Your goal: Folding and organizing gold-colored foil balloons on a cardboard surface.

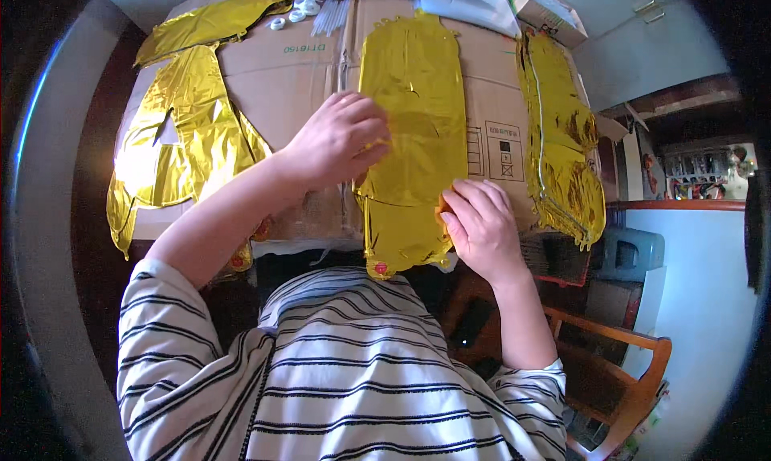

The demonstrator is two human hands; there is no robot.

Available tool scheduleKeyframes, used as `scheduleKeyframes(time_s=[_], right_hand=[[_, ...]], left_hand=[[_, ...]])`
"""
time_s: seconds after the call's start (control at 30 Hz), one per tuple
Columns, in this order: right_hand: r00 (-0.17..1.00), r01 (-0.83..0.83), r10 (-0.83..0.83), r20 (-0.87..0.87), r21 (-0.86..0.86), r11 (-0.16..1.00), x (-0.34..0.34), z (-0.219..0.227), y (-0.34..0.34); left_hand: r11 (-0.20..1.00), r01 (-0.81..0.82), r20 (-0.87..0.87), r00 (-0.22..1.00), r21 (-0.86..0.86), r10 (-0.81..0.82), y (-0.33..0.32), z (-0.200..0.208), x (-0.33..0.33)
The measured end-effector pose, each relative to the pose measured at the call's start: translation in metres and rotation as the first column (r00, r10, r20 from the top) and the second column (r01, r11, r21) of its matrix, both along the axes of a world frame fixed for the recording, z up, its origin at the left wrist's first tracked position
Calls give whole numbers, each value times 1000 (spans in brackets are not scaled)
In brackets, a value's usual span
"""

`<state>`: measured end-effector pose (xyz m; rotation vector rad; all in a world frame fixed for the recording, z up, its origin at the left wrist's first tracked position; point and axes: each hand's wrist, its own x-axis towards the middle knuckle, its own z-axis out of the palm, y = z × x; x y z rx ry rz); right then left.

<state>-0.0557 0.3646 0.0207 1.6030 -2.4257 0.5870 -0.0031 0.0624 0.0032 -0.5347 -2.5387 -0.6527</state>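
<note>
A flat, uninflated gold foil balloon [414, 156] lies lengthwise in front of me on the cardboard, its lower end hanging over the near edge with a small red mark near the corner. My right hand [486, 228] is closed on its lower right edge, where the pinched foil looks orange. Over the left edge of the same balloon is my left hand [341, 136], its fingers curled together. Whether that hand grips the foil or something small is hidden by its own fingers.
More flat gold foil balloons lie at the left [189, 132], far left [217, 23] and right [558, 140]. White tape rolls [297, 15] and clear straws [331, 17] sit at the back beside a small box [546, 13]. A wooden chair [642, 365] and blue stool [630, 252] stand at right.
</note>
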Motion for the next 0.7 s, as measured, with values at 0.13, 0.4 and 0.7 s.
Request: scheduleKeyframes(time_s=[0.13, 0.4, 0.7], right_hand=[[990, 26, -9, 138, -122, 992, -9, 4, 3], [999, 20, -25, -36, -147, 989, -45, -2, -3], [998, 1, -6, -67, -73, 997, -44, -15, 0]], left_hand=[[998, -47, 68, 997, 39, 44, -5, -5, 26], [999, -35, 66, 997, 3, 34, 1, -1, 39], [996, -71, 56, 996, -51, 74, 4, -2, 45]])
